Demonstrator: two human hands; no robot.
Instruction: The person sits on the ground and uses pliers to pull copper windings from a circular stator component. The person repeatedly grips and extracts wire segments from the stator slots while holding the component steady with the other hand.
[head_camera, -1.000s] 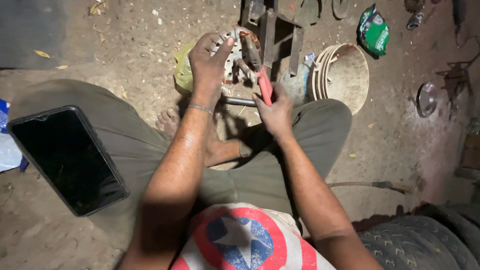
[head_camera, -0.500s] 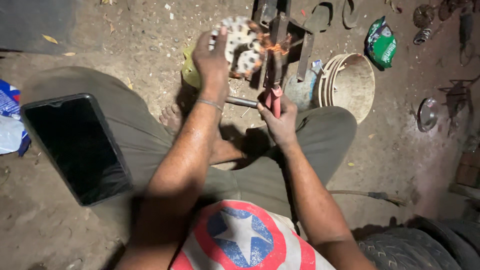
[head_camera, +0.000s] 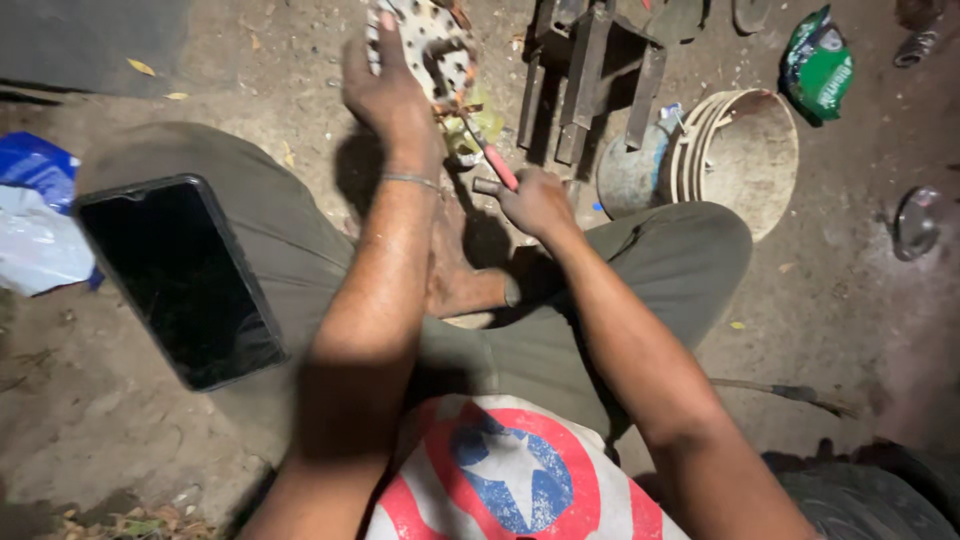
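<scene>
Left hand (head_camera: 385, 85) grips perforated disc (head_camera: 425, 40); right hand (head_camera: 538, 203) screwdriver (head_camera: 492, 160).

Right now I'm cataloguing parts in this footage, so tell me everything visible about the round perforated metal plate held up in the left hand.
The round perforated metal plate is a pale grey, flat disc dotted with small holes, with rusty orange patches near its lower edge. The left hand grips its left rim and holds it above the dirt floor, its face tilted toward the camera. The tip of a red-handled screwdriver, held in the right hand, meets its lower edge. Its top is cut off by the frame.
</scene>
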